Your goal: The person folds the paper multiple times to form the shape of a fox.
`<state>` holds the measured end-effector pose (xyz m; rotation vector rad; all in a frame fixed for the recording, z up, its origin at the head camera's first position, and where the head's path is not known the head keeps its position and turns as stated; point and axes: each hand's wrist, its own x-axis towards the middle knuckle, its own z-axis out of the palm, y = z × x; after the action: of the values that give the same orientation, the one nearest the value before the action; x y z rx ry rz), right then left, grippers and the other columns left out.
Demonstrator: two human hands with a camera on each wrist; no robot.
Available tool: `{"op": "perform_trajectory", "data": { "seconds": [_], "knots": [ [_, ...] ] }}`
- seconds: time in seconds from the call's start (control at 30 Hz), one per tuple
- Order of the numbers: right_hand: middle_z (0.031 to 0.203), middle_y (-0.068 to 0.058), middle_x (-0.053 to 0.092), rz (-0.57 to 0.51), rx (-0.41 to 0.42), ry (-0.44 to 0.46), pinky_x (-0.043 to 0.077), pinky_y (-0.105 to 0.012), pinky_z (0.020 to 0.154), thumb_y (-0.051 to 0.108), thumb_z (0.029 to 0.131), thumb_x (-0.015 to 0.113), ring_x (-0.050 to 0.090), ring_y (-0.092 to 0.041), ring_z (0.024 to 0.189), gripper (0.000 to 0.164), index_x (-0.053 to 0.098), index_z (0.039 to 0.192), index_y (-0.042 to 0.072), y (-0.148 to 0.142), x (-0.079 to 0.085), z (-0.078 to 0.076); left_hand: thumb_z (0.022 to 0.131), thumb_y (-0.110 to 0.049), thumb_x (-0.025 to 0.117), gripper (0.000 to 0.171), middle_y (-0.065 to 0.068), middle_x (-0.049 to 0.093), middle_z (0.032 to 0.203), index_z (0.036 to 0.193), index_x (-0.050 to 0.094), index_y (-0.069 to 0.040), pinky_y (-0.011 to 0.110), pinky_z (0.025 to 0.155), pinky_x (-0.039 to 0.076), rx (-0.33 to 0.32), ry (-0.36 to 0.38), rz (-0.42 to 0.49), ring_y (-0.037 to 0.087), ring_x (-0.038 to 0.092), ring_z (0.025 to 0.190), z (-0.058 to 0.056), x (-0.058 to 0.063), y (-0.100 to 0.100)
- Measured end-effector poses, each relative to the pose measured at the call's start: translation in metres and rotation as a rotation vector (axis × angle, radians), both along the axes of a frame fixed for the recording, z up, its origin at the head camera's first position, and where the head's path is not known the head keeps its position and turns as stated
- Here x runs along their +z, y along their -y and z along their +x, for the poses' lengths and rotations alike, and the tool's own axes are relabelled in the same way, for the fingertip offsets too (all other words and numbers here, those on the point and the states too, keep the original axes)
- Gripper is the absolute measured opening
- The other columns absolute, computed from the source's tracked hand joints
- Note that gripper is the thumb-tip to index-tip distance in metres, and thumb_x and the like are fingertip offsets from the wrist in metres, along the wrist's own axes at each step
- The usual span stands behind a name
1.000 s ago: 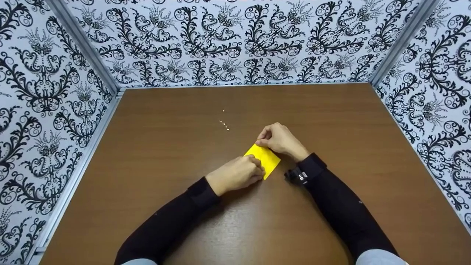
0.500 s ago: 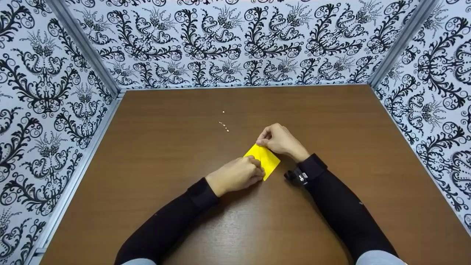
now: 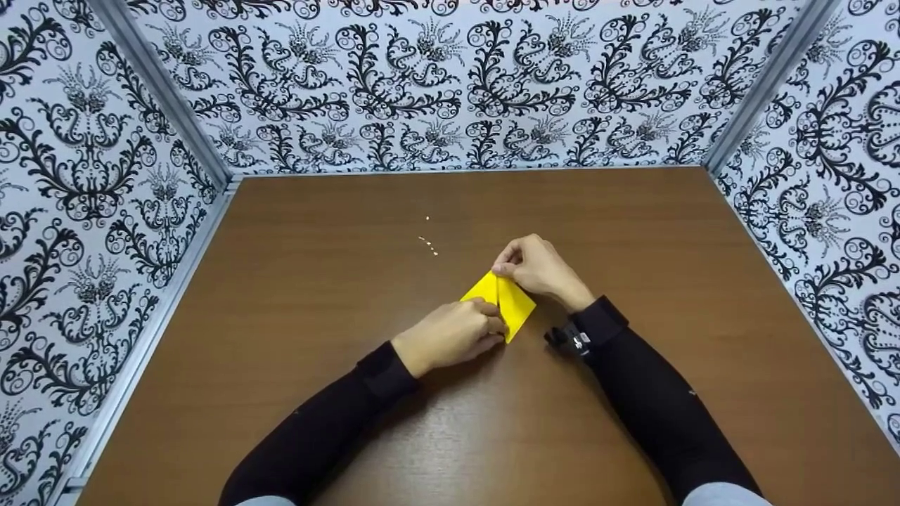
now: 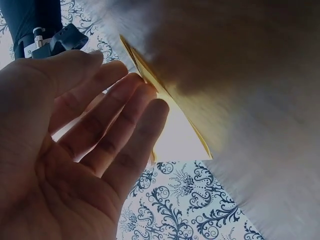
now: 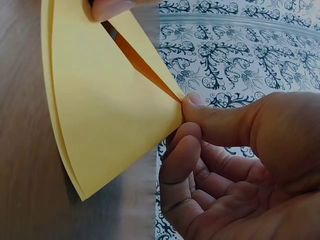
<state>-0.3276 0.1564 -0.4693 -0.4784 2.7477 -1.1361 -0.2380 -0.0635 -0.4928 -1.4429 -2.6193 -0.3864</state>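
Note:
Both hands work on a folded piece of yellow paper (image 3: 519,306) near the middle of the table. My right hand (image 3: 538,266) pinches its far corner between thumb (image 5: 212,112) and forefinger. From that corner a slit runs between two layers, with an orange-shaded inside visible in the right wrist view. My left hand (image 3: 453,334) lies over the paper's left part, one fingertip (image 5: 112,7) right at the slit. In the left wrist view its fingers (image 4: 145,135) are gently bent, their tips at the paper's edge, the thumb apart from it. The palm side is hidden from the head view.
Several tiny pale specks (image 3: 428,244) lie on the brown wooden table (image 3: 316,260) beyond the hands. Patterned black-and-white walls (image 3: 450,84) with grey metal edging enclose the table at the back and sides. A small black camera (image 3: 568,339) is strapped to the right wrist.
The folded paper's layers have parted along the middle, so a dark slit now shows below the right hand's pinch. The hands have barely moved.

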Motion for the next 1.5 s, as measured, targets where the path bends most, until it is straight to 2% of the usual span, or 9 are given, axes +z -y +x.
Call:
{"op": "perform_trajectory", "data": {
  "seconds": [0.13,0.27,0.37,0.5,0.63,0.93,1.13,1.5],
  "knots": [
    [0.103,-0.011,0.085,-0.006,-0.012,-0.022,0.056,-0.033,0.083,0.017,0.109,0.083,0.073,-0.025,0.094,0.011,0.09,0.106,0.009,-0.001,0.002,0.0,0.112,-0.024,0.082,0.015,0.001,0.083,0.112,0.122,0.09,-0.015,0.036,0.09,0.072,0.047,-0.027,-0.002,0.017,0.08,0.098,0.0,0.003,0.003],
    [0.104,-0.012,0.086,-0.008,-0.023,-0.03,0.056,-0.033,0.084,0.016,0.11,0.082,0.073,-0.025,0.094,0.011,0.089,0.107,0.009,-0.001,0.003,-0.002,0.112,-0.025,0.082,0.017,0.0,0.085,0.12,0.125,0.089,-0.017,0.038,0.092,0.072,0.091,-0.063,-0.001,0.019,0.082,0.107,-0.003,0.006,0.007],
    [0.106,-0.012,0.085,-0.011,-0.029,-0.039,0.056,-0.032,0.086,0.017,0.11,0.081,0.074,-0.026,0.096,0.011,0.089,0.108,0.009,-0.002,0.005,-0.003,0.112,-0.025,0.082,0.019,-0.001,0.086,0.125,0.128,0.089,-0.019,0.039,0.093,0.072,0.13,-0.082,0.01,0.022,0.08,0.112,-0.006,0.008,0.011],
    [0.109,-0.013,0.086,-0.025,-0.043,-0.071,0.057,-0.034,0.09,0.018,0.11,0.082,0.076,-0.029,0.1,0.011,0.089,0.11,0.009,-0.003,0.007,-0.004,0.11,-0.022,0.083,0.021,0.002,0.086,0.126,0.13,0.088,-0.016,0.043,0.091,0.071,0.183,-0.111,0.05,0.027,0.079,0.109,-0.013,0.011,0.02],
    [0.113,-0.014,0.086,-0.037,-0.058,-0.098,0.059,-0.038,0.095,0.019,0.109,0.083,0.078,-0.031,0.105,0.012,0.088,0.112,0.009,-0.004,0.008,-0.004,0.11,-0.022,0.084,0.026,0.008,0.085,0.127,0.133,0.086,-0.012,0.048,0.097,0.07,0.228,-0.134,0.083,0.031,0.079,0.114,-0.022,0.014,0.031],
    [0.111,-0.014,0.086,-0.096,-0.097,-0.155,0.058,-0.036,0.089,0.02,0.11,0.084,0.076,-0.03,0.099,0.012,0.087,0.111,0.008,-0.003,0.016,-0.003,0.111,-0.027,0.083,0.034,0.012,0.083,0.141,0.14,0.084,-0.01,0.059,0.106,0.067,0.32,-0.088,0.145,0.038,0.077,0.129,-0.038,0.021,0.052],
    [0.106,-0.012,0.086,-0.14,-0.12,-0.227,0.055,-0.034,0.085,0.02,0.11,0.085,0.074,-0.028,0.093,0.01,0.086,0.11,0.01,-0.002,0.019,-0.002,0.113,-0.029,0.081,0.036,0.013,0.081,0.146,0.143,0.082,-0.009,0.061,0.108,0.064,0.382,-0.064,0.143,0.04,0.075,0.133,-0.045,0.024,0.063],
    [0.104,-0.012,0.085,-0.227,-0.092,-0.411,0.055,-0.016,0.08,0.02,0.11,0.084,0.075,-0.025,0.088,0.015,0.081,0.109,0.005,0.001,0.017,0.002,0.115,-0.035,0.077,0.042,0.013,0.079,0.15,0.148,0.079,-0.009,0.063,0.113,0.061,0.466,-0.055,0.14,0.041,0.074,0.134,-0.051,0.025,0.08]
  ]
}}
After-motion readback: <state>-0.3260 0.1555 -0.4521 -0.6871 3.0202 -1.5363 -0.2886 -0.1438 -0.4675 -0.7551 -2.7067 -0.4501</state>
